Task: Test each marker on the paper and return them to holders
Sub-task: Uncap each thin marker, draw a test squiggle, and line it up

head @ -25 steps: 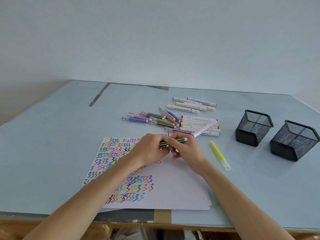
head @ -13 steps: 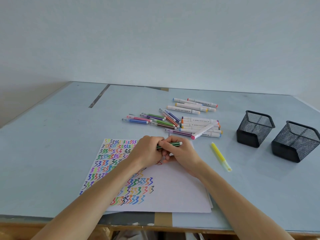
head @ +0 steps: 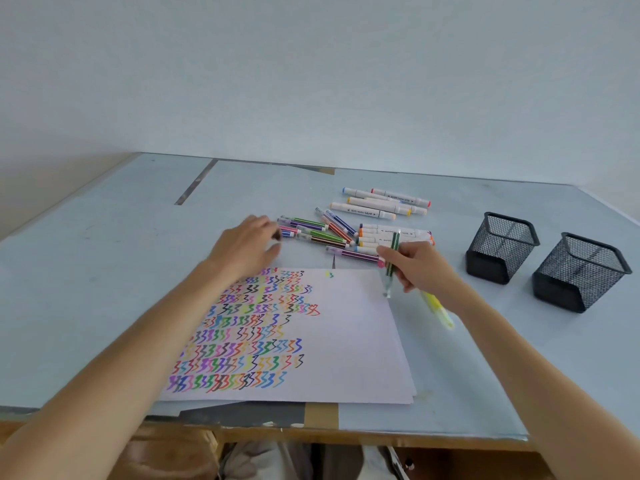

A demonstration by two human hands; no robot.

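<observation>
The hands have parted: right hand (head: 420, 268) now grips the green marker (head: 392, 263) alone at centre right, tip over the paper (head: 346, 341); left hand (head: 247, 249), blurred, seems released, so testing comes next.

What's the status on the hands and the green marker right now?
Right hand grips green marker, capped end down. Left hand open at loose markers. Mesh holders apparently empty, path unobstructed.

Both forearms reach in from the bench's near edge, the left hand (head: 246, 250) spread palm-down with loosely bent, blurred fingers, the right hand (head: 420, 268) curled with its fingertips pinching a green marker (head: 392, 261) held nearly upright.
</observation>
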